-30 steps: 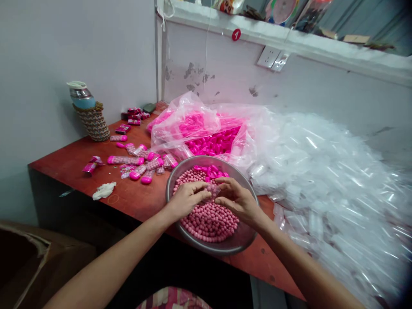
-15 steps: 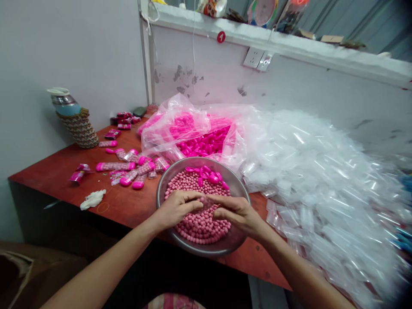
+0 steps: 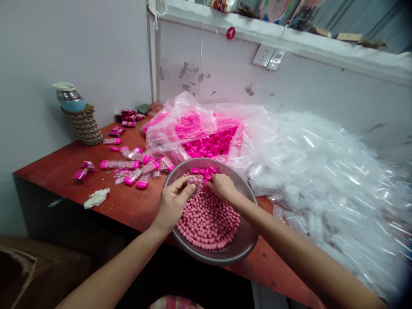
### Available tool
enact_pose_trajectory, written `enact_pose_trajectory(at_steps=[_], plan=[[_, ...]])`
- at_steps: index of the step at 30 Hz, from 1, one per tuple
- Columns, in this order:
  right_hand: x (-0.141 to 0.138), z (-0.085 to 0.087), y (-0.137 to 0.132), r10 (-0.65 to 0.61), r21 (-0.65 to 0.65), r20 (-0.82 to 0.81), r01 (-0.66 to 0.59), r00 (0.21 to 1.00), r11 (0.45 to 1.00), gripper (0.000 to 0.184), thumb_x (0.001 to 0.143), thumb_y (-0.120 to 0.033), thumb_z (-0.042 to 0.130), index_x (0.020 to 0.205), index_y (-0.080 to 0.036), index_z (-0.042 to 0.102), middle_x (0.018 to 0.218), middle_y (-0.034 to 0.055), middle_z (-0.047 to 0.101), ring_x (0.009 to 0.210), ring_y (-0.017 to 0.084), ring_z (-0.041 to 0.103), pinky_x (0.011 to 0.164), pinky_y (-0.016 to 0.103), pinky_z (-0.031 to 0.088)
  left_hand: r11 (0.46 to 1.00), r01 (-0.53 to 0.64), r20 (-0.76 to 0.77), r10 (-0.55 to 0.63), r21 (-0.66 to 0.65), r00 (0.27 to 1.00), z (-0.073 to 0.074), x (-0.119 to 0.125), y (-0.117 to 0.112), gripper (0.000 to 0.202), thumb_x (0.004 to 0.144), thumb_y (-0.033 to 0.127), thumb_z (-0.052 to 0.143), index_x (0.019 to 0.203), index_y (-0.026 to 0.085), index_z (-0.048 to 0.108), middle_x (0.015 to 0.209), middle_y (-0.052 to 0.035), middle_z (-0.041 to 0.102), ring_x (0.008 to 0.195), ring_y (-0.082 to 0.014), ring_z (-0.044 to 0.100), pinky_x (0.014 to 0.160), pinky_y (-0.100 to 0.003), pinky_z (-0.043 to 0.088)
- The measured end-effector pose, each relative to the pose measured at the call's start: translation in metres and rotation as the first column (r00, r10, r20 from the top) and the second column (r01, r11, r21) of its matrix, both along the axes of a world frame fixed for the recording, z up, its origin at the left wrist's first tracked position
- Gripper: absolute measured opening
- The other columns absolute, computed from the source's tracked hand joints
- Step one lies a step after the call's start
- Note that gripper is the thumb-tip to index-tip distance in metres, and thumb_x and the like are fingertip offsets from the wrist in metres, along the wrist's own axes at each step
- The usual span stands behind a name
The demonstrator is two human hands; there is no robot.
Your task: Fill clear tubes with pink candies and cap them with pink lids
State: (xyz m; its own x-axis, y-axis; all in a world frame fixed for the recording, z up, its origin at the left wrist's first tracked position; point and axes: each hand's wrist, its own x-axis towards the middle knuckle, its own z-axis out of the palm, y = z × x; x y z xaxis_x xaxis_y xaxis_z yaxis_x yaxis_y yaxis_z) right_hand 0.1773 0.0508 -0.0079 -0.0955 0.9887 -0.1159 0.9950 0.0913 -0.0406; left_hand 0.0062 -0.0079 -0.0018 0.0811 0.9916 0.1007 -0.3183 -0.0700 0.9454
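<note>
My left hand (image 3: pixel 172 201) is closed on a short clear plastic tube (image 3: pixel 196 182) with pink balls inside, held over a metal bowl (image 3: pixel 236 257). Small round pink balls (image 3: pixel 210 225) fill much of the bowl. Bright pink plastic caps (image 3: pixel 207 171) lie at its far side, on top of the balls. My right hand (image 3: pixel 222 187) reaches in among these caps with fingers pinched together, just right of the tube. A bit of bright pink shows at its fingertips, apparently one cap, though the fingers hide most of it.
Filled tubes with pink caps (image 3: pixel 141 169) lie left of the bowl on the red table (image 3: pixel 125 206). Behind it sits an open plastic bag of pink caps (image 3: pixel 212 141). Clear empty tubes (image 3: pixel 309 163) pile up at right. A flask in a woven holder (image 3: pixel 83 124) stands at left.
My hands were together over the bowl's middle. The left has turned upward with the tube, and the right has moved away to the caps at the far side. The view has shifted slightly.
</note>
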Motion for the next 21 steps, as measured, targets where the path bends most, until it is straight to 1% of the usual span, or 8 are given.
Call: enact_pose_trajectory(at_steps=[5,11,13,15,16,17,19,21], plan=[[-0.009,-0.016,0.007,0.000,0.002,-0.082,0.000,0.997,1.000,0.028,0.080,-0.036,0.047,0.082,-0.013,0.063,0.083,0.0130,0.067,0.076,0.022,0.061,0.066,0.029,0.041,0.999,0.040,0.015,-0.040,-0.003,0.999,0.001,0.000,0.000,0.029,0.076,0.028,0.061,0.100,0.012,0.063,0.100,-0.0078,0.068,0.092,-0.0183,0.062,0.083,-0.030,0.050],[0.005,0.004,-0.002,0.073,0.044,-0.300,-0.063,0.951,0.997,0.028,0.084,-0.035,0.041,0.082,-0.016,0.062,0.078,0.0040,0.064,0.072,0.016,0.057,0.063,0.023,0.040,0.993,0.050,-0.177,-0.031,0.103,0.984,0.001,-0.003,-0.001,0.026,0.080,0.024,0.055,0.102,0.014,0.064,0.102,-0.0062,0.067,0.094,-0.0173,0.061,0.087,-0.030,0.047],[0.013,0.015,-0.010,0.118,0.056,-0.533,-0.105,0.838,0.993,0.028,0.084,-0.037,0.041,0.085,-0.015,0.060,0.076,0.0015,0.063,0.069,0.014,0.056,0.061,0.022,0.041,0.987,0.079,-0.283,-0.037,0.138,0.958,0.002,-0.004,-0.002,0.025,0.080,0.022,0.054,0.101,0.016,0.065,0.101,-0.0051,0.068,0.094,-0.0178,0.061,0.088,-0.030,0.046],[0.020,0.026,-0.022,0.143,0.074,-0.759,-0.134,0.636,0.988,0.026,0.082,-0.038,0.046,0.086,-0.015,0.059,0.074,0.0002,0.061,0.067,0.013,0.055,0.061,0.023,0.042,0.979,0.117,-0.370,-0.048,0.166,0.928,0.003,-0.005,-0.002,0.024,0.080,0.020,0.053,0.100,0.018,0.066,0.100,-0.0041,0.068,0.094,-0.0182,0.061,0.088,-0.030,0.045],[0.021,0.032,-0.029,0.153,0.085,-0.820,-0.146,0.551,0.986,0.024,0.082,-0.038,0.049,0.086,-0.016,0.058,0.075,0.0001,0.061,0.068,0.013,0.055,0.062,0.024,0.042,0.975,0.132,-0.402,-0.051,0.177,0.914,0.003,-0.004,-0.002,0.024,0.080,0.021,0.053,0.100,0.019,0.066,0.100,-0.0036,0.068,0.094,-0.0183,0.061,0.086,-0.030,0.045],[0.022,0.038,-0.036,0.170,0.102,-0.842,-0.158,0.513,0.982,0.023,0.082,-0.037,0.050,0.088,-0.017,0.059,0.077,0.0004,0.061,0.071,0.014,0.056,0.065,0.024,0.043,0.972,0.145,-0.427,-0.054,0.184,0.903,0.002,-0.004,-0.003,0.024,0.080,0.021,0.053,0.100,0.019,0.066,0.099,-0.0033,0.069,0.093,-0.0185,0.061,0.085,-0.029,0.046],[0.020,0.048,-0.051,0.245,0.162,-0.809,-0.198,0.534,0.967,0.021,0.083,-0.034,0.050,0.093,-0.018,0.060,0.083,0.0020,0.062,0.077,0.015,0.057,0.070,0.026,0.044,0.967,0.168,-0.464,-0.062,0.191,0.884,0.002,-0.003,-0.004,0.024,0.080,0.023,0.054,0.100,0.020,0.066,0.099,-0.0030,0.069,0.092,-0.0188,0.062,0.083,-0.029,0.047],[0.016,0.055,-0.063,0.355,0.245,-0.700,-0.258,0.620,0.934,0.021,0.084,-0.032,0.050,0.097,-0.019,0.060,0.088,0.0040,0.063,0.080,0.017,0.057,0.073,0.028,0.043,0.959,0.195,-0.491,-0.073,0.203,0.868,0.001,-0.001,-0.005,0.024,0.080,0.025,0.054,0.100,0.021,0.066,0.098,-0.0030,0.069,0.092,-0.0190,0.062,0.082,-0.028,0.047]])
